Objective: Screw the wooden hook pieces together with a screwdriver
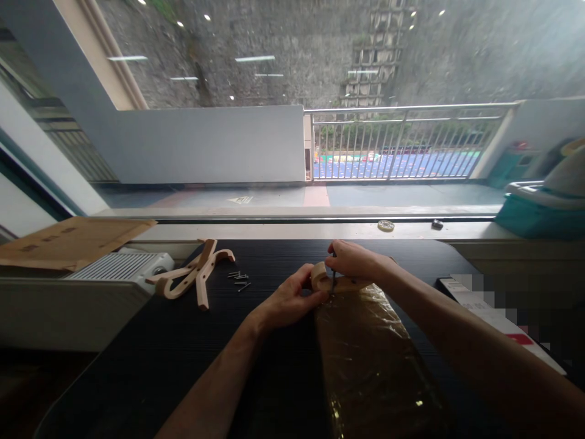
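Observation:
A curved pale wooden hook piece (319,275) rests at the far end of a long package wrapped in shiny brown plastic (365,353). My left hand (292,299) is closed on the wood's curved end, thumb towards me. In my right hand (354,259) is a thin dark tool (334,281), held upright with its tip down by the wood; whether it is a hex key or a screwdriver I cannot tell. To the left lie crossed wooden hook pieces (201,271) with dark holes, and several loose screws (238,278) beside them.
Everything lies on a black table (183,360). A radiator (114,268) with brown cardboard (68,244) on it stands at the left. On the windowsill are a roll of tape (386,225), a small dark object (437,224) and a teal bin (543,210). White printed paper (493,311) lies right.

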Tool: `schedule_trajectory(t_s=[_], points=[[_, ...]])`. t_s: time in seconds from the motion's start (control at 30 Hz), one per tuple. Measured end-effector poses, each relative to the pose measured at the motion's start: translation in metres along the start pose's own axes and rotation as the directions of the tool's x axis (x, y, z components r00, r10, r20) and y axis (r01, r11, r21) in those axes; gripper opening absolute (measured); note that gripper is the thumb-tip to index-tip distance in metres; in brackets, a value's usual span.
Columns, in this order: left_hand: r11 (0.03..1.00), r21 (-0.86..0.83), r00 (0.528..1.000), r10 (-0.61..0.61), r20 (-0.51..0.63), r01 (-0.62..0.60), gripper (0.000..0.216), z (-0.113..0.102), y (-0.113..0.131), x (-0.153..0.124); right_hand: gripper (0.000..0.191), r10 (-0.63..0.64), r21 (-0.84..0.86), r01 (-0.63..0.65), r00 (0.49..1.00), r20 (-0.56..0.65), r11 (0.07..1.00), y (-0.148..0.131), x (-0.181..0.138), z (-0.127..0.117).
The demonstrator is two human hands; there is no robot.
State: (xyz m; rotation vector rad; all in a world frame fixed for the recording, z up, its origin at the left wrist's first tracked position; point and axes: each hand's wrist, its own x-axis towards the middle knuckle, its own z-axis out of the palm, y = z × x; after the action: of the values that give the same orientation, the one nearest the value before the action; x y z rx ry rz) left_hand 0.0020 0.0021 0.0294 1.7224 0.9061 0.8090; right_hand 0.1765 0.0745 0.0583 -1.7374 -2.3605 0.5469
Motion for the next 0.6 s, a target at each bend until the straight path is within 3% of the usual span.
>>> schedule_trajectory(t_s=[0.23, 0.37, 0.5, 0.6], points=[[1.000, -0.002, 0.999, -0.008, -0.054, 0.008, 0.031, 0.005, -0.003, 0.000, 0.037, -0.063, 0.076, 0.066, 0.997, -0.035, 0.995, 0.002, 0.003, -0.003], [1.000, 0.014, 0.996, -0.006, -0.086, 0.007, 0.028, 0.010, 0.000, 0.000, 0.049, -0.082, 0.142, 0.109, 0.980, -0.183, 0.984, 0.002, -0.011, -0.027], [0.999, 0.035, 0.992, 0.010, -0.129, -0.005, 0.026, 0.013, 0.002, 0.001, 0.053, -0.056, 0.235, 0.180, 0.890, -0.453, 0.955, 0.004, -0.037, -0.052], [0.999, -0.011, 0.994, -0.042, -0.104, 0.041, 0.033, 0.012, 0.001, 0.001, 0.045, -0.133, 0.280, 0.317, 0.842, -0.523, 0.906, 0.001, -0.054, -0.056]])
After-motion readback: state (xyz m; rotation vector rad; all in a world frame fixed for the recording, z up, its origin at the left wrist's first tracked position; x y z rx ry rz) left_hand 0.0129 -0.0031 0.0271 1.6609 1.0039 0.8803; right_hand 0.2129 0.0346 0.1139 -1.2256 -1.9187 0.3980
